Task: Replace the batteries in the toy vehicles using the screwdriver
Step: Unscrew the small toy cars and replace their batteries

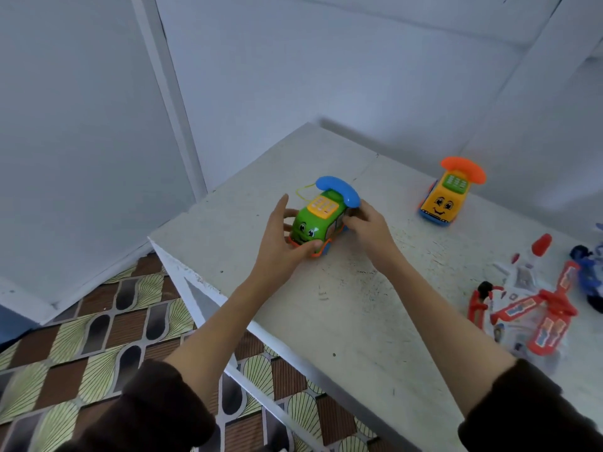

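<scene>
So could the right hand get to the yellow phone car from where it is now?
Probably yes: the right hand rests on the green phone car, and only bare table shows between it and the yellow phone car.

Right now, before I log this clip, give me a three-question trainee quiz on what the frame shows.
1. True or false: both hands hold the green toy car.
2. Which handset colour sits on the yellow toy car? A blue, B orange, C red.
3. Fill in: the red and white toy helicopter lies near the table's ____ edge.

Key: 1 true, left hand and right hand grip its sides. 2 B. 3 right.
</scene>
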`<control>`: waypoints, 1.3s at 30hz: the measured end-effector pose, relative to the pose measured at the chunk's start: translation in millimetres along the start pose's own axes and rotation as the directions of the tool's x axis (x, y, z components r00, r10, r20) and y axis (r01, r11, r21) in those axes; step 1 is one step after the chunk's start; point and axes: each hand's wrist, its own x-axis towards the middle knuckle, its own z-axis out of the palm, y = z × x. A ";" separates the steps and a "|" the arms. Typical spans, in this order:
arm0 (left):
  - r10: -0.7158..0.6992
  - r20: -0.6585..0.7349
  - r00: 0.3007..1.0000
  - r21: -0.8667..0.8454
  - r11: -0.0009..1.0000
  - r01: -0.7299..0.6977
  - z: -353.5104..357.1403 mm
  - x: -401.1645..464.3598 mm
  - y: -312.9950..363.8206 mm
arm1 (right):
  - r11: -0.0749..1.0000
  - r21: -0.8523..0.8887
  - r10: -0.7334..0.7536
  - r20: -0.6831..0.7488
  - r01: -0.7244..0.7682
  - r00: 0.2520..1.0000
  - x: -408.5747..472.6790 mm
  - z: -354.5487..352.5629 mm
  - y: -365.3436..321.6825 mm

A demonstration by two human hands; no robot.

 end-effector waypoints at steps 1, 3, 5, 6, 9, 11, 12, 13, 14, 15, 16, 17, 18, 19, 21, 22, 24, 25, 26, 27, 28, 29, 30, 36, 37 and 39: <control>-0.005 0.015 1.000 0.010 1.000 0.005 -0.6 0.2 -1.8 | 0.998 0.057 0.022 0.020 -0.024 1.000 -0.2 -0.8 -0.3; -0.013 0.037 0.999 0.057 0.998 0.011 -1.5 1.5 -3.3 | 0.989 0.140 0.035 0.041 -0.040 0.999 -0.7 -0.3 -0.9; -0.003 0.062 0.998 0.112 0.994 -0.004 -0.9 4.4 -5.0 | 0.990 0.137 0.023 0.017 -0.025 1.000 1.0 2.0 -1.2; 0.000 0.067 0.998 0.123 0.992 -0.008 -0.1 5.8 -5.6 | 0.995 0.103 0.007 -0.006 -0.006 1.000 2.5 2.9 -0.6; 0.007 0.062 0.998 0.132 0.991 -0.015 3.0 9.9 -7.8 | 0.999 0.021 -0.027 -0.040 0.028 0.999 6.1 2.9 -2.0; 0.015 0.063 0.998 0.128 0.991 -0.023 5.0 12.0 -8.6 | 0.999 0.043 -0.006 -0.041 0.008 0.999 10.5 0.4 -3.0; 0.021 0.067 0.998 0.122 0.992 -0.029 6.0 13.1 -8.4 | 0.998 0.067 0.006 -0.040 -0.004 0.999 13.0 -1.0 -3.1; 0.030 0.073 0.997 0.117 0.992 -0.038 6.9 14.2 -7.8 | 0.996 0.091 0.018 -0.040 -0.014 0.999 14.4 -2.1 -4.4; 0.039 0.080 0.996 0.114 0.992 -0.048 8.1 15.5 -8.3 | 0.993 0.120 0.022 -0.041 -0.017 0.999 15.7 -2.7 -4.3; 0.047 0.085 0.995 0.113 0.992 -0.057 9.2 16.6 -8.5 | 0.990 0.140 0.025 -0.044 -0.018 0.999 16.0 -3.1 -4.5; 0.052 0.083 0.995 0.114 0.992 -0.061 10.2 17.5 -8.9 | 0.987 0.158 0.023 -0.048 -0.015 0.999 16.3 -3.0 -3.8; 0.054 0.080 0.995 0.115 0.991 -0.063 10.5 18.0 -9.0 | 0.985 0.172 0.019 -0.050 -0.011 0.999 15.9 -2.6 -4.1; 0.056 0.078 0.995 0.115 0.991 -0.065 10.7 18.2 -9.1 | 0.983 0.186 0.015 -0.049 -0.006 0.999 15.6 -2.3 -4.0; 0.057 0.077 0.995 0.116 0.991 -0.065 10.6 18.1 -9.2 | 0.981 0.192 0.016 -0.048 -0.006 0.999 15.6 -2.2 -4.1; 0.058 0.077 0.995 0.120 0.991 -0.067 9.6 18.2 -9.5 | 0.980 0.198 0.021 -0.040 -0.013 0.999 16.6 -2.2 -3.8; 0.057 0.077 0.995 0.123 0.990 -0.067 9.3 18.2 -10.0 | 0.979 0.205 0.025 -0.035 -0.018 0.999 16.7 -2.2 -3.4; 0.063 0.077 0.995 0.134 0.988 -0.073 9.1 18.1 -9.7 | 0.977 0.211 0.025 -0.031 -0.018 0.999 16.6 -1.6 -2.3; 0.071 0.078 0.994 0.144 0.986 -0.081 9.3 18.3 -9.1 | 0.979 0.205 0.021 -0.032 -0.014 0.999 16.4 -1.5 -2.0; 0.077 0.081 0.994 0.156 0.984 -0.089 9.7 18.5 -8.7 | 0.980 0.198 0.017 -0.033 -0.010 0.999 16.5 -1.5 -1.2; 0.083 0.085 0.993 0.169 0.981 -0.096 9.5 18.6 -8.2 | 0.982 0.189 0.014 -0.032 -0.008 0.999 16.9 -1.6 -0.5; 0.086 0.089 0.992 0.178 0.979 -0.101 9.4 18.8 -8.5 | 0.984 0.180 0.015 -0.028 -0.010 0.999 16.9 -1.5 0.2; 0.089 0.091 0.992 0.185 0.977 -0.105 9.2 18.4 -8.8 | 0.986 0.167 0.017 -0.020 -0.014 1.000 16.5 -1.9 0.6; 0.089 0.092 0.992 0.189 0.976 -0.105 9.1 18.2 -9.3 | 0.988 0.154 0.017 -0.008 -0.016 1.000 15.9 -2.4 0.5; 0.071 0.086 0.994 0.176 0.981 -0.085 10.7 15.8 -12.2 | 0.997 -0.070 0.026 -0.047 -0.029 0.999 4.9 -6.4 -3.2; 0.055 0.065 0.996 0.160 0.985 -0.065 11.2 14.7 -11.7 | 0.993 -0.120 0.011 -0.083 -0.021 0.997 -0.2 -6.2 -2.9; 0.044 -0.007 0.999 0.130 0.991 -0.043 12.1 8.4 -9.3 | 0.979 -0.203 -0.031 -0.138 0.003 0.990 -13.6 -5.5 -0.7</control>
